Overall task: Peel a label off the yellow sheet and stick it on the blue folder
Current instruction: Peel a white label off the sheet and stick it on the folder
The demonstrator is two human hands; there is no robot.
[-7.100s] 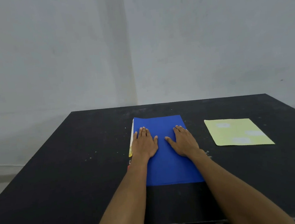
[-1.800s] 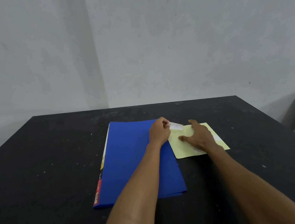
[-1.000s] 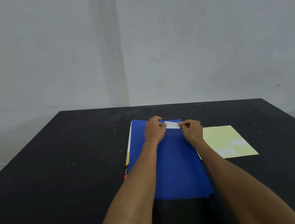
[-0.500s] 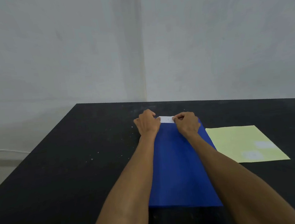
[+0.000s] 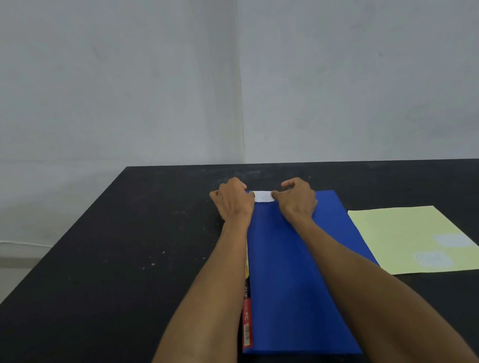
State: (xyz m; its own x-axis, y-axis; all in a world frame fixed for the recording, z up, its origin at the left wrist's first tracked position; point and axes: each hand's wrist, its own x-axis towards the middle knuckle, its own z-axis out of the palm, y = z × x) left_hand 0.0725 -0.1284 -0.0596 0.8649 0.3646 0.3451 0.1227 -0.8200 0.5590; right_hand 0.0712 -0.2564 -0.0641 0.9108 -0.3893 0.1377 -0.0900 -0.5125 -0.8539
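Bench (image 5: 97, 278): a matt black, flat-topped bench, flecked with pale specks, runs right across the view with a grey wall corner behind it.
Left hand (image 5: 232, 202): it sits at the far edge of the folder, knuckles up, fingers curled down onto the left end of the label. Grip closed on that end; whether it pinches or only presses, I cannot tell.
Spine strip (image 5: 247, 321): a red and yellow printed strip with a barcode runs along the folder's left edge, just beside the left forearm.
Blue folder (image 5: 293, 291): a flat, deep blue plastic folder lies on the bench, long side running away from the camera, both forearms crossing above it.
Label (image 5: 263, 196): a small white rectangular paper label lies across the folder's far edge, between the two hands, its middle bare and both ends covered by fingers.
Right hand (image 5: 298, 196): mirrors the left, fingers bent over the right end of the label, grip closed on it.
Yellow sheet (image 5: 403, 234): a pale yellow rectangular backing sheet lies flat on the bench, just beside the folder's right edge.
Remaining labels (image 5: 453, 240): two pale rectangles show near the sheet's near right corner.
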